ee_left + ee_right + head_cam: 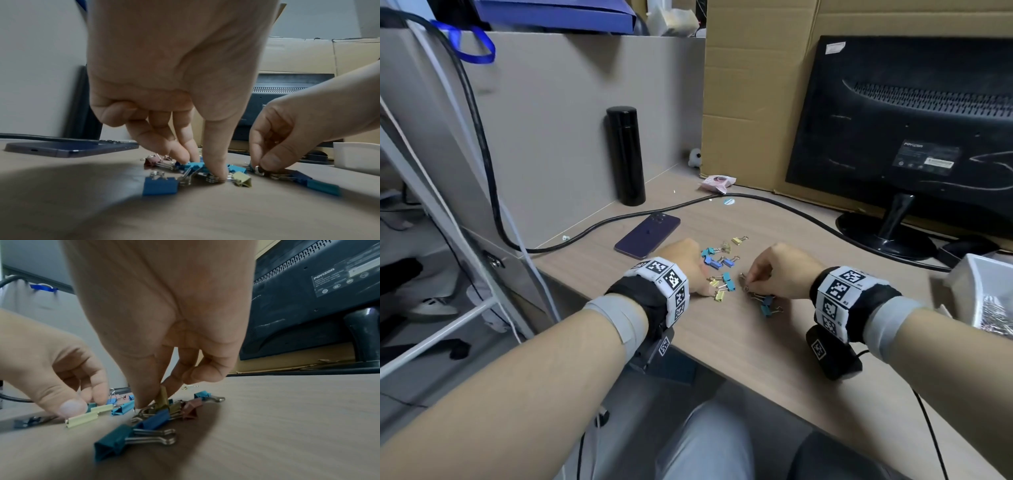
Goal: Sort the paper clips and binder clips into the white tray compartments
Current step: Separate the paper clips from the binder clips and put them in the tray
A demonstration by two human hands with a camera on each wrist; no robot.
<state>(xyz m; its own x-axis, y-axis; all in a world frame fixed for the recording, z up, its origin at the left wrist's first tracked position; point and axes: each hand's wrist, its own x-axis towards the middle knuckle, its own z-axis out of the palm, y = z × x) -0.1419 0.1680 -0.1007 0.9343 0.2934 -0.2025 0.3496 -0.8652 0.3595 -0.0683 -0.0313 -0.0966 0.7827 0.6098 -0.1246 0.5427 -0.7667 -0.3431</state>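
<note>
Several coloured binder clips (722, 270) lie scattered mid-desk between my hands. My left hand (709, 291) reaches down into the left cluster. In the left wrist view its thumb (216, 172) presses on wire handles beside a pale yellow clip (243, 179), and its fingers touch a teal clip (194, 165) between them. My right hand (748, 282) pinches an olive binder clip (163, 397), held upright over a pile of blue, teal and brown clips (152, 420). The white tray (976, 274) stands at the far right edge, with shiny paper clips (996, 315) in one compartment.
A purple phone (647, 236) lies just behind the clips and a black flask (626, 156) stands by the partition. A black cable (756, 198) crosses the desk. A monitor (904, 113) on a round base (883, 236) and a cardboard box (750, 85) fill the back right.
</note>
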